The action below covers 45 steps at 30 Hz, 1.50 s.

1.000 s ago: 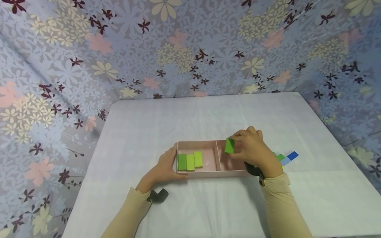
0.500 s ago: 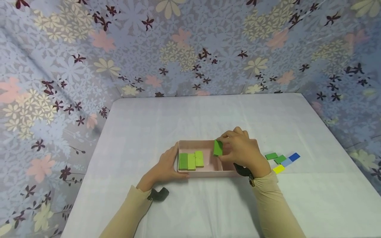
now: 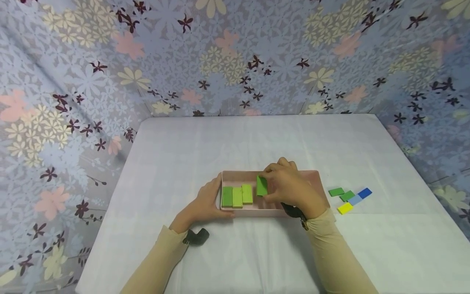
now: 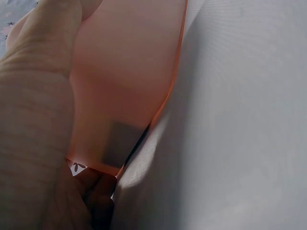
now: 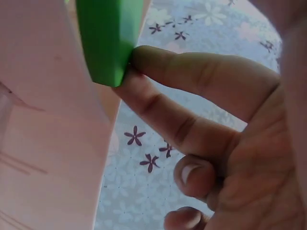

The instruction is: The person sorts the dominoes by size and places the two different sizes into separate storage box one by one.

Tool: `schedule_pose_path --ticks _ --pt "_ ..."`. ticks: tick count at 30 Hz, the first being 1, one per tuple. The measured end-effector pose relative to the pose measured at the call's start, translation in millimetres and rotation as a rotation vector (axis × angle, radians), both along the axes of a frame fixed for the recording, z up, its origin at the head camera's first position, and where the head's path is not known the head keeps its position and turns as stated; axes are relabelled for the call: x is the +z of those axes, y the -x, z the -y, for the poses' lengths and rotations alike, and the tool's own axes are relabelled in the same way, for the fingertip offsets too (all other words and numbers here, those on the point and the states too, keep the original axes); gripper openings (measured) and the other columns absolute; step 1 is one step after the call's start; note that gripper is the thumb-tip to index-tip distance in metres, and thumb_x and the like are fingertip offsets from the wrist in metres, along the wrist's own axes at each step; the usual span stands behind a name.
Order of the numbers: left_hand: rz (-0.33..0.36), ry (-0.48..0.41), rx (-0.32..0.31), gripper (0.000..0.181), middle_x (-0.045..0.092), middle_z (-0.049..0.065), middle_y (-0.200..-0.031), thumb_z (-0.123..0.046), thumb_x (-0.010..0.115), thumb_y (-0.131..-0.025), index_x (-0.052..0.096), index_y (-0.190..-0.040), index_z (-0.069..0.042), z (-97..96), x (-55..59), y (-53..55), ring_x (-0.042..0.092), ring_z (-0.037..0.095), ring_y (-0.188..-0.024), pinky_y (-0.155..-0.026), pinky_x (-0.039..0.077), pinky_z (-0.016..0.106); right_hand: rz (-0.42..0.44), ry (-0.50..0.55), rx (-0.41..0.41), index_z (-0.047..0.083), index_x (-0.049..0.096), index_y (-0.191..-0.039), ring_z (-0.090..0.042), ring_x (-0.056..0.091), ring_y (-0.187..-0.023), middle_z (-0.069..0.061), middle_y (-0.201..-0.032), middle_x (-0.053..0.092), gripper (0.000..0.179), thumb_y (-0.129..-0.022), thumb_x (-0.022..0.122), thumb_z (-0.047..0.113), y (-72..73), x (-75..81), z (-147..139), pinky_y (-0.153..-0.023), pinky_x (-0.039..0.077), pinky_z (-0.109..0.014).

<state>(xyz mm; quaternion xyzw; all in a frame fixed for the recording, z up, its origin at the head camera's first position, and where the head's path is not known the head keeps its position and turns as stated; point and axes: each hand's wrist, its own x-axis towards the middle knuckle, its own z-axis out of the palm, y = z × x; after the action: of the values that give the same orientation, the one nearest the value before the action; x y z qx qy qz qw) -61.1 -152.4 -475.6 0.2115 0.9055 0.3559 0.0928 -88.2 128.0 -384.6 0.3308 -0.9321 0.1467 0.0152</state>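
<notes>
A long pink box [image 3: 253, 213] stands on the white-covered table. My left hand [image 3: 205, 202] grips its left end, with the thumb along the front wall; in the left wrist view, the thumb [image 4: 36, 115] lies against that wall. Upright between the fingertips of my right hand [image 3: 291, 185], a green block [image 3: 262, 186] is pinched over the box's left compartment. The right wrist view shows fingertips on the lower end of the green block [image 5: 108, 43]. Left of it, inside the box, a darker green block [image 3: 227, 197] and two yellow-green blocks [image 3: 237, 197] lie side by side. My right hand covers most of the divider.
Right of the box, two green blocks [image 3: 335, 191], a light blue block [image 3: 355, 199], a dark blue block [image 3: 365, 193] and a yellow block [image 3: 345, 208] lie on the table [image 3: 176, 155]. A flowered curtain [image 3: 235, 61] hangs behind and at both sides.
My right hand has carried the green block leftward from the right compartment, past the divider, toward the row of blocks. My left hand keeps its hold on the box.
</notes>
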Motion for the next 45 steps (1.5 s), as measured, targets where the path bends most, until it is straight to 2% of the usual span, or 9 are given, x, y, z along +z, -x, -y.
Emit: schedule_pose_path --ticks 5,12,17,23,27,30,33,40,45 --pt "0.015 -0.001 -0.007 0.13 0.027 -0.003 -0.153 -0.065 0.078 -0.06 -0.002 -0.154 -0.025 -0.1 -0.1 0.8 0.025 0.022 -0.139 -0.111 0.019 0.051 0.005 -0.03 -0.008 0.018 0.074 -0.106 -0.018 0.04 -0.085 0.003 -0.098 0.063 0.056 -0.057 0.085 0.043 -8.0 -1.0 7.3 -0.073 0.029 -0.037" --pt "-0.019 -0.002 -0.01 0.128 0.031 -0.002 -0.151 -0.063 0.079 -0.061 0.002 -0.154 -0.021 1.1 1.4 4.5 0.028 0.021 -0.137 -0.11 0.022 0.051 -0.006 -0.02 -0.087 0.014 0.074 -0.106 -0.019 0.04 -0.086 -0.001 -0.109 0.065 0.055 -0.058 0.082 0.039 -22.4 0.9 12.2 -0.073 0.028 -0.035" --pt "0.02 0.025 0.003 0.131 0.023 -0.001 -0.155 -0.066 0.077 -0.061 -0.006 -0.154 -0.022 3.8 2.2 4.3 0.021 0.021 -0.141 -0.113 0.017 0.05 -0.006 -0.02 -0.119 0.015 0.075 -0.101 -0.021 0.041 -0.087 -0.001 -0.109 0.066 0.051 -0.059 0.084 0.04 -22.0 -1.6 17.4 -0.073 0.028 -0.036" --pt "0.02 0.015 -0.013 0.129 0.025 -0.003 -0.154 -0.066 0.077 -0.062 -0.002 -0.154 -0.023 3.6 -1.4 4.3 0.024 0.02 -0.139 -0.112 0.018 0.05 0.053 -0.05 -0.135 0.017 0.072 -0.089 -0.02 0.042 -0.087 0.001 -0.1 0.063 0.048 -0.058 0.087 0.05 -18.9 -15.0 23.6 -0.073 0.031 -0.036" --pt "0.018 0.016 -0.009 0.13 0.025 -0.002 -0.154 -0.069 0.076 -0.061 -0.002 -0.154 -0.023 3.6 -1.2 3.8 0.024 0.021 -0.14 -0.112 0.018 0.05 0.062 -0.041 -0.138 0.015 0.074 -0.097 -0.02 0.043 -0.086 0.002 -0.098 0.063 0.053 -0.056 0.09 0.042 -16.5 -21.7 25.5 -0.073 0.032 -0.036" --pt "0.021 0.025 -0.004 0.131 0.025 -0.001 -0.154 -0.073 0.073 -0.06 -0.004 -0.154 -0.023 4.2 0.1 3.4 0.023 0.023 -0.14 -0.112 0.018 0.051 0.069 -0.025 -0.134 0.014 0.074 -0.101 -0.02 0.042 -0.086 0.001 -0.104 0.064 0.054 -0.054 0.091 0.035 -14.1 -25.0 27.3 -0.072 0.032 -0.035" --pt "0.023 0.04 -0.008 0.133 0.024 0.0 -0.155 -0.076 0.07 -0.059 -0.006 -0.154 -0.022 4.3 0.8 3.9 0.023 0.024 -0.14 -0.112 0.018 0.051 0.067 -0.041 -0.146 0.014 0.074 -0.103 -0.021 0.042 -0.087 -0.001 -0.108 0.064 0.057 -0.053 0.092 0.035 -12.2 -27.7 28.8 -0.073 0.032 -0.034" --pt "-0.015 0.025 -0.008 0.13 0.034 -0.001 -0.148 -0.076 0.071 -0.057 -0.001 -0.153 -0.027 3.3 -0.1 6.6 0.032 0.021 -0.134 -0.109 0.024 0.051 0.06 -0.067 -0.184 0.017 0.073 -0.109 -0.021 0.04 -0.09 0.002 -0.114 0.064 0.062 -0.053 0.092 0.038 -10.6 -30.2 30.5 -0.075 0.027 -0.041" --pt "-0.007 0.023 -0.005 0.132 0.03 0.001 -0.151 -0.078 0.07 -0.057 -0.004 -0.153 -0.025 3.7 -1.8 4.9 0.028 0.024 -0.137 -0.11 0.022 0.051 0.084 -0.058 -0.191 0.019 0.073 -0.11 -0.021 0.041 -0.092 0.005 -0.115 0.063 0.062 -0.054 0.091 0.039 -11.6 -31.7 30.9 -0.079 0.025 -0.044"
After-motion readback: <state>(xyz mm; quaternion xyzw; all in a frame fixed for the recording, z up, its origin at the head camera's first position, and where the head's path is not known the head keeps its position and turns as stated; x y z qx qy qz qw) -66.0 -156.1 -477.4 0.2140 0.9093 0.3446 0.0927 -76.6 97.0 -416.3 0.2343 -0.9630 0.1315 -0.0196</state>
